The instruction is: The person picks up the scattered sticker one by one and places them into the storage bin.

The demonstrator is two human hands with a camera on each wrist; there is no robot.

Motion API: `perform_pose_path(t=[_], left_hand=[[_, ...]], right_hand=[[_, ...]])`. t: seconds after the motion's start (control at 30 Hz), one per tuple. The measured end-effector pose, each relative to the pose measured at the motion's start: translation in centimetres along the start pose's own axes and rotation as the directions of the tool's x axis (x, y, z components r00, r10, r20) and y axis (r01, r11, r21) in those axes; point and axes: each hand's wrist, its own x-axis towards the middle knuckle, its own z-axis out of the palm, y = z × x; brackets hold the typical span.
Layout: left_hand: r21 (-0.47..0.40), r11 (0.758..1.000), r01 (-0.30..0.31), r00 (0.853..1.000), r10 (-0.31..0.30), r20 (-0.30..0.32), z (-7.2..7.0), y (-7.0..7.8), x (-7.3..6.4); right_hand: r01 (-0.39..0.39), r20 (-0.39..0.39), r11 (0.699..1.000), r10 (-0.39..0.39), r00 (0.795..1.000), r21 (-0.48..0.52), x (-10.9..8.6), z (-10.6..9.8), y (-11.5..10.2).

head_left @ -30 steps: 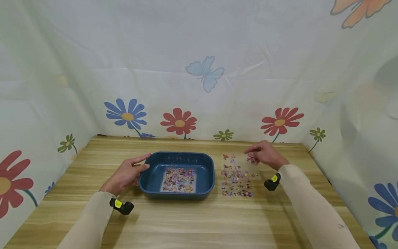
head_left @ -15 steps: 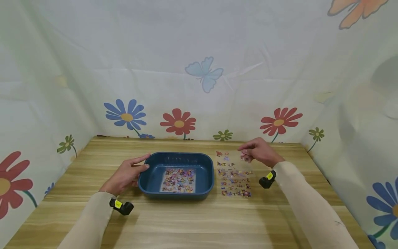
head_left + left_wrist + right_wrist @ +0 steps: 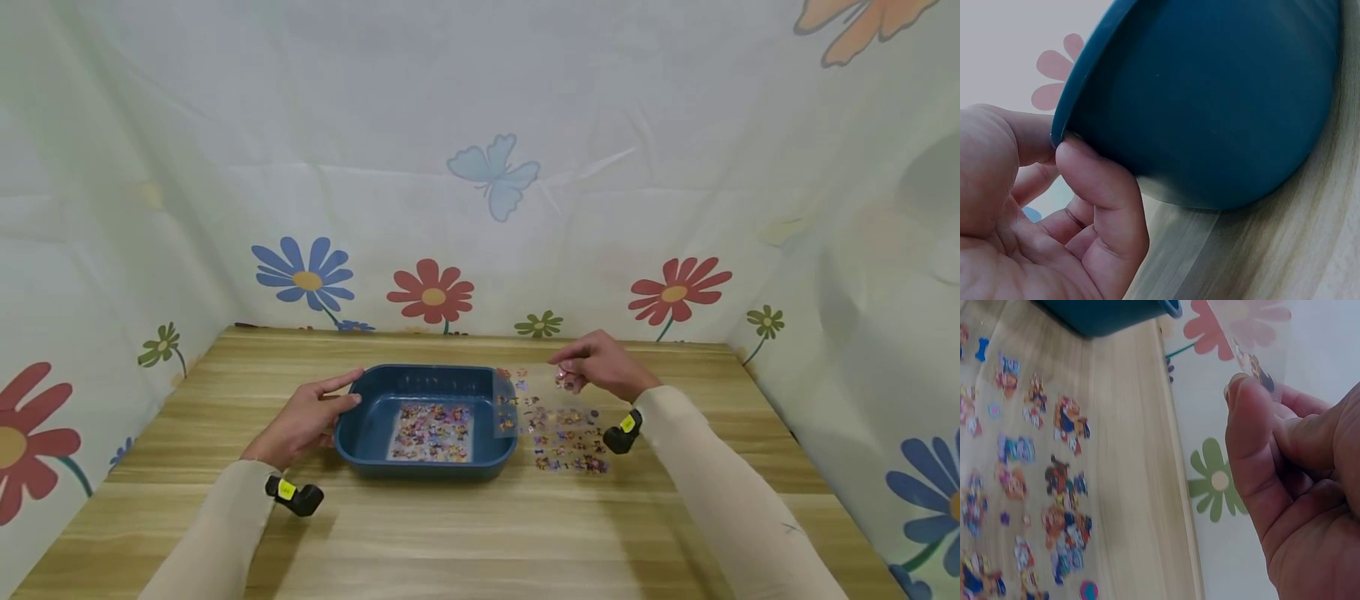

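A dark blue rectangular basin (image 3: 420, 472) stands on the wooden table, with a sheet of small colourful cartoon stickers (image 3: 431, 433) lying flat inside. My left hand (image 3: 303, 421) grips its left rim; in the left wrist view the fingers and thumb pinch the basin wall (image 3: 1210, 106). My right hand (image 3: 609, 368) pinches a clear sticker sheet (image 3: 512, 402) by its upper right part, and that sheet's left edge hangs over the basin's right rim. Beneath and in front of it, another clear sticker sheet (image 3: 570, 461) lies on the table, partly covered.
The wooden table (image 3: 450, 542) extends in front of and around the basin. A white curtain (image 3: 585, 225) printed with flowers and a butterfly encloses the back and both sides. A black wrist camera (image 3: 622, 432) is strapped below each hand.
My right hand has moved left with the clear sticker sheet, bringing it from above the table sheet to over the basin's right rim. My left hand and the basin have stayed in place.
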Motion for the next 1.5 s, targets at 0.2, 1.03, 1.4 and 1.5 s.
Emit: perform_pose_path(t=[0.2,1.03,1.4,1.5], left_hand=[[0.005,1.000,-0.007,1.000,0.007,0.002,0.0,0.2,0.1],[-0.052,0.999,-0.010,1.000,0.011,0.017,0.0,-0.1,-0.3],[-0.032,0.999,0.007,1.000,-0.007,0.004,0.0,0.1,-0.3],[-0.021,1.000,0.008,1.000,-0.008,0.000,0.0,0.1,-0.2]], right_hand=[[0.010,0.014,1.000,-0.010,1.000,0.016,0.7,1.1,-0.7],[0.018,0.068,0.996,-0.025,0.997,0.090,2.8,4.8,-1.8],[0.013,0.095,0.996,-0.022,0.995,0.092,3.6,6.1,-2.9],[-0.001,0.108,0.995,-0.010,0.994,0.096,3.8,6.4,-3.4]])
